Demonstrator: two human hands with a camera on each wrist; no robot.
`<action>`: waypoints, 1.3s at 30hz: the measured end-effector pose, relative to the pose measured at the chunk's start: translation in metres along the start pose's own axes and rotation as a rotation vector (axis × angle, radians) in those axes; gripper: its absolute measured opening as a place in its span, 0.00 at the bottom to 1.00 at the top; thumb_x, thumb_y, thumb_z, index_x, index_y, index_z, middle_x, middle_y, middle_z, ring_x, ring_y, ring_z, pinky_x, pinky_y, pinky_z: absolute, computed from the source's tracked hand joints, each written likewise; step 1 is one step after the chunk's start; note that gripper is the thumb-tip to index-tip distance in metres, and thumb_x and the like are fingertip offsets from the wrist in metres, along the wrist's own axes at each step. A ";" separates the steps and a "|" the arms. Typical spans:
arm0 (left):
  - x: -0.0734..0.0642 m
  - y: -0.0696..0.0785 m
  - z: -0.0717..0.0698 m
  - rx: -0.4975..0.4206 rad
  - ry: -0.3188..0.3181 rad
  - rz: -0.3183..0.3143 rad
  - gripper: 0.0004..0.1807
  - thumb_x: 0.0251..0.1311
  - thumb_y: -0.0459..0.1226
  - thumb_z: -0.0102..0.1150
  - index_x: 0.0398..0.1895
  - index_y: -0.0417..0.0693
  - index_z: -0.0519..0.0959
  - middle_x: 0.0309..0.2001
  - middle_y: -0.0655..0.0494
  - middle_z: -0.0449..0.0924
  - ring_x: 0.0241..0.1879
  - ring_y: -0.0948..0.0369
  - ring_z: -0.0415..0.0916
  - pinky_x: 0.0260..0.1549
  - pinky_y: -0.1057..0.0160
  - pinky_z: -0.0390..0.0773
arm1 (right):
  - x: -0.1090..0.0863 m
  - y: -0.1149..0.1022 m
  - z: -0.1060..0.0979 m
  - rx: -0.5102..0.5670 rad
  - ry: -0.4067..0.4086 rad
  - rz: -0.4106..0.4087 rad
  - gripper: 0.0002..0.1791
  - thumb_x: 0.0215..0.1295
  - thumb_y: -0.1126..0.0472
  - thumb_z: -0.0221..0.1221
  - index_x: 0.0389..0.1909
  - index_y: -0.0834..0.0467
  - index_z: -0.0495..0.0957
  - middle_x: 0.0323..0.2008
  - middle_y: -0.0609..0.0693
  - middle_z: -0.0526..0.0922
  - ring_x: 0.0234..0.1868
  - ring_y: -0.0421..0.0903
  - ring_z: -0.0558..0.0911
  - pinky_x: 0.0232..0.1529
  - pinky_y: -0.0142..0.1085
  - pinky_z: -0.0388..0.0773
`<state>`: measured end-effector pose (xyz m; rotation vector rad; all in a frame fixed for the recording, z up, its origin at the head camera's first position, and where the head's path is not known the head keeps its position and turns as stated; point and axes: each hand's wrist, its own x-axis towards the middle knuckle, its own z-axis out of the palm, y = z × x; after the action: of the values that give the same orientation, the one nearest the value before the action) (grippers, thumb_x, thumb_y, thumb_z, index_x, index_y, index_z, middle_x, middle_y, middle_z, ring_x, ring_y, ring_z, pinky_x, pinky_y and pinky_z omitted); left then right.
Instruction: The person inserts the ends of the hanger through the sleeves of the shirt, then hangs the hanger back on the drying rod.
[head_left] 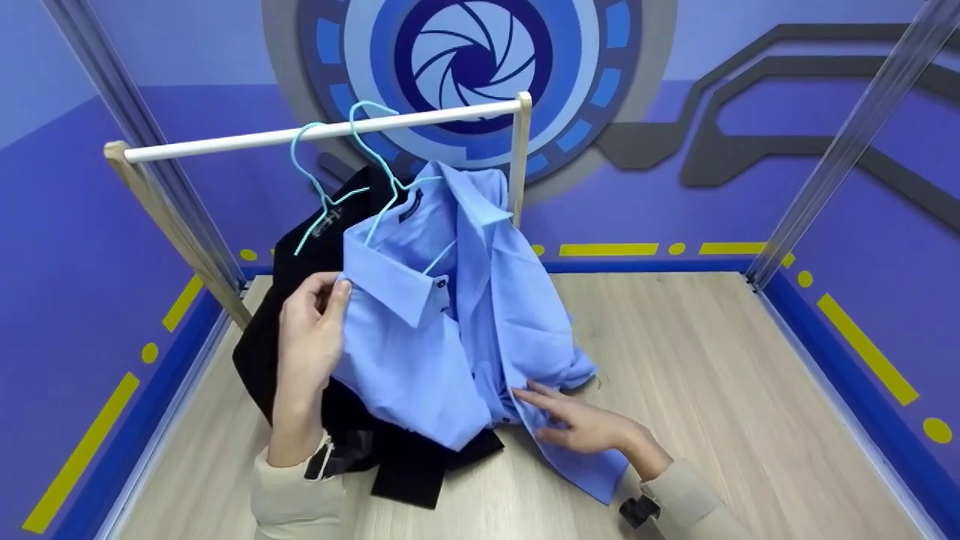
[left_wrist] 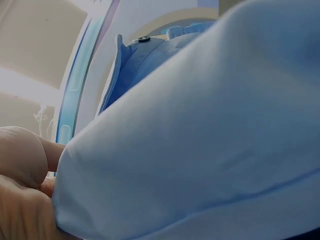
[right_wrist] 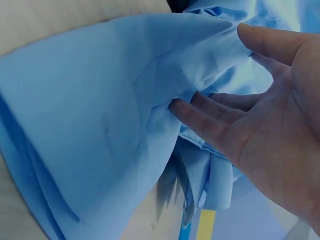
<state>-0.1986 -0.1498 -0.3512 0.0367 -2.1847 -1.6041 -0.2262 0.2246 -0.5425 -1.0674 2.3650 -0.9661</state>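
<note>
A light blue collared shirt (head_left: 405,367) hangs on a mint-green wire hanger (head_left: 390,176) hooked over a white rail, its front spread apart near the collar. My left hand (head_left: 311,337) pinches the shirt at its left shoulder, just below the collar; in the left wrist view the cloth hides much of that hand. My right hand (head_left: 589,424) touches the lower front, near a sleeve or hem that trails on the table. In the right wrist view its fingers (right_wrist: 200,120) lie extended against the blue cloth. Behind the shirt hangs a black garment (head_left: 289,292) on a second mint-green hanger (head_left: 319,176).
The white rail (head_left: 225,142) spans two wooden posts (head_left: 180,232). A light wood tabletop (head_left: 697,360) lies beneath, enclosed by blue and purple printed walls (head_left: 862,315) with metal corner profiles. The black garment's lower end (head_left: 409,476) rests on the table.
</note>
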 end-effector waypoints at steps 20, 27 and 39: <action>0.003 -0.012 0.004 0.163 0.016 0.066 0.09 0.74 0.32 0.57 0.49 0.36 0.84 0.41 0.48 0.81 0.37 0.58 0.74 0.35 0.68 0.71 | 0.009 -0.001 0.012 -0.038 -0.033 -0.025 0.32 0.79 0.61 0.52 0.81 0.48 0.59 0.78 0.70 0.48 0.76 0.65 0.56 0.68 0.62 0.62; 0.002 -0.013 0.006 0.253 0.091 0.132 0.10 0.73 0.34 0.60 0.47 0.37 0.85 0.40 0.48 0.82 0.39 0.55 0.75 0.40 0.59 0.72 | 0.009 -0.002 0.012 -0.041 0.004 -0.023 0.29 0.81 0.58 0.50 0.80 0.48 0.60 0.78 0.70 0.49 0.76 0.67 0.54 0.69 0.65 0.57; -0.011 -0.011 0.010 0.347 0.160 0.193 0.13 0.70 0.35 0.63 0.52 0.36 0.83 0.50 0.44 0.78 0.51 0.47 0.75 0.52 0.47 0.70 | 0.005 0.000 0.012 -0.068 0.043 -0.041 0.27 0.81 0.58 0.51 0.78 0.51 0.65 0.76 0.70 0.55 0.76 0.65 0.58 0.70 0.63 0.57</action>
<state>-0.1948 -0.1413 -0.3676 0.0533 -2.2382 -1.0694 -0.2226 0.2159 -0.5513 -1.1346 2.4356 -0.9386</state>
